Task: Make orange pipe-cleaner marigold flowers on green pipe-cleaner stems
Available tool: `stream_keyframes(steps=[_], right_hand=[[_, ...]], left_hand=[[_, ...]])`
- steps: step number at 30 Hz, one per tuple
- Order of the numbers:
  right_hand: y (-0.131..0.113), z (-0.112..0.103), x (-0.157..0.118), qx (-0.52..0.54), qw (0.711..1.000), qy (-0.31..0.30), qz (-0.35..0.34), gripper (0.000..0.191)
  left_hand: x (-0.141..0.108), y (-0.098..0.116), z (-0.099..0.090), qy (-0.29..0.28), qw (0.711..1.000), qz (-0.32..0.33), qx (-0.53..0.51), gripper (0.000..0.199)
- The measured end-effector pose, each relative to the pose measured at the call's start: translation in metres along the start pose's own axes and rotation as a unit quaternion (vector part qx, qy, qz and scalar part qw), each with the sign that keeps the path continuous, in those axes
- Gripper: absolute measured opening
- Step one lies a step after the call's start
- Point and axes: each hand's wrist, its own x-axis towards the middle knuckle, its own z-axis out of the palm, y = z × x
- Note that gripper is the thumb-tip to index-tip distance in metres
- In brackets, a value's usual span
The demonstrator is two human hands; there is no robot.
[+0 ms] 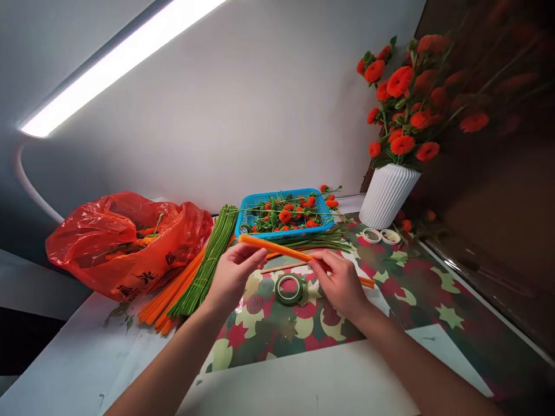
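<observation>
A short bundle of orange chenille stems (284, 249) stretches between my hands above the patterned mat. My left hand (234, 270) is closed at the bundle's left end, the thumb lying along it. My right hand (340, 283) pinches it farther right, and the orange ends show again past that hand. Below them on the mat lies a roll of green tape (289, 301). A thin wooden stick (284, 267) rests just behind the roll. Left of my left hand are a tied bundle of green chenille stems (208, 266) and more orange stems (162, 303).
A blue basket (281, 234) of orange flowers stands at the back. On the left sits a red plastic bag (99, 242). A white vase (388, 196) with orange flowers stands back right, near two pale tape rolls (366, 237). A lit lamp (121, 63) hangs upper left.
</observation>
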Motion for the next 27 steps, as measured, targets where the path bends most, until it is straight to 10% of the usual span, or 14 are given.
stream_keyframes(steps=[13, 21, 27], right_hand=[[-0.025, 0.005, -0.006, 0.380, 0.835, -0.203, 0.343, 0.030], [-0.013, 0.000, 0.004, 0.417, 0.847, -0.019, 0.330, 0.032], [-0.001, -0.011, 0.010, 0.378, 0.894, 0.063, 0.232, 0.029]], left_hand=[[-0.009, -0.011, 0.039, -0.053, 0.992, -0.113, 0.004, 0.026], [0.018, 0.000, 0.010, -0.007, 0.992, -0.034, 0.120, 0.036], [0.051, 0.003, 0.005, -0.203, 0.853, 0.132, 0.462, 0.026]])
